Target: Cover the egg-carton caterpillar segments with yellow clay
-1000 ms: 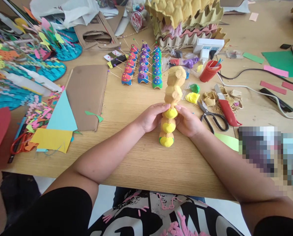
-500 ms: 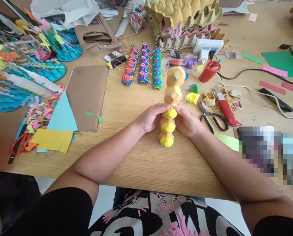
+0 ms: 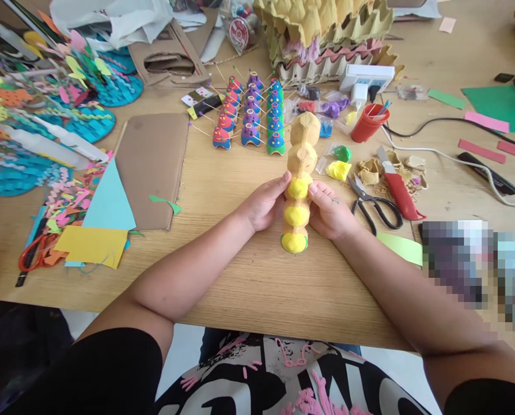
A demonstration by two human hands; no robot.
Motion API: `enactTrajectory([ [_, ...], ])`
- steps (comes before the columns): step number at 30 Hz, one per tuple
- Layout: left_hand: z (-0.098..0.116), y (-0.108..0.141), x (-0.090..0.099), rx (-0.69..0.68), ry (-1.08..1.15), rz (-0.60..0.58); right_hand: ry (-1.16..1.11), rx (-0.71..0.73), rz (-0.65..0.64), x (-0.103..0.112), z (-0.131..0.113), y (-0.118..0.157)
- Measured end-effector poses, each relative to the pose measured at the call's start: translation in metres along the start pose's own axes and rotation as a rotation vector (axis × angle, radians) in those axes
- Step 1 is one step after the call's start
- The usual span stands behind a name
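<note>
An egg carton strip (image 3: 303, 155) stands out from the table between my hands, its bumps in one line. Bright yellow clay covers the bumps nearest me, with a bit of green at the lowest one; the far bumps are bare tan card. My left hand (image 3: 268, 202) grips its left side, thumb up along the edge. On the other side my right hand (image 3: 330, 208) holds it, thumb and fingers by the topmost yellow bump. Beyond lie yellow clay (image 3: 338, 170) and green clay (image 3: 341, 153) on plastic wrap.
Black-handled scissors (image 3: 374, 202) and a red-handled knife (image 3: 400, 190) lie at right, near a red cup (image 3: 368, 123). Several painted caterpillars (image 3: 251, 112) stand behind. Cardboard (image 3: 154, 167), paper scraps and glue bottles (image 3: 45, 147) fill the left; egg trays (image 3: 326, 34) are stacked at the back.
The strip has tilted and shifted slightly, its yellow bumps now higher in view. My left thumb has lifted off its front to the edge, and my right fingers have shifted a little.
</note>
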State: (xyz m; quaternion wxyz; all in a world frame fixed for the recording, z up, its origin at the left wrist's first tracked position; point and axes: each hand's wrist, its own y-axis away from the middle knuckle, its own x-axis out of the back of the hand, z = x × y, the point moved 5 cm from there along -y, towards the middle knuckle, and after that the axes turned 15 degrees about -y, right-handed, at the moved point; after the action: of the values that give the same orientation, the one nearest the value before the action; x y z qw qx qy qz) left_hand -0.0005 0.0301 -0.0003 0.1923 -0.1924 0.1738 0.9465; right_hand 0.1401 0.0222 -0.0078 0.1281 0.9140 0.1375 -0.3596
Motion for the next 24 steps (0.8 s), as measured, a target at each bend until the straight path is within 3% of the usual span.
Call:
enactTrajectory([
  [6, -0.001, -0.002, 0.002, -0.082, -0.03, -0.035, -0.014, 0.049, 0.03, -0.002, -0.002, 0.0],
  [12, -0.005, -0.004, 0.01, -0.095, -0.033, 0.02, 0.068, 0.138, 0.034, -0.002, -0.01, 0.001],
  [24, -0.008, -0.005, 0.012, -0.047, -0.05, 0.032, 0.328, 0.272, 0.106, 0.007, -0.018, 0.0],
])
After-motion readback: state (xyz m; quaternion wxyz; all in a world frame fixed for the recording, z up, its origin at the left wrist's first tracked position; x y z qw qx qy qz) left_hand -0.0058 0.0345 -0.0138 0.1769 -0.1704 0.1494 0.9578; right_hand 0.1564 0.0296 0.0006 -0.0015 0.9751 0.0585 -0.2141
